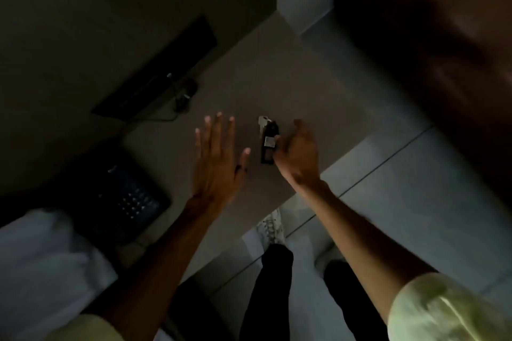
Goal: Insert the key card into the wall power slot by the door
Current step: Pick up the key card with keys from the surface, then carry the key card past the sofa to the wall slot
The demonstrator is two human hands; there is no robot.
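Reaching over the dim table (304,86), our right hand (297,155) pinches the dark key card (268,144) lying flat on it, while our left hand (219,158) hovers spread, holding nothing.

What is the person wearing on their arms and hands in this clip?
Both forearms are bare. Pale yellowish short sleeves end above the elbows. The left hand has a dark ring on the thumb; the right hand shows no jewellery. No gloves or watch.

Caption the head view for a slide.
Right hand grasps a dark rectangular key-card holder on the grey desk; left hand hovers open.
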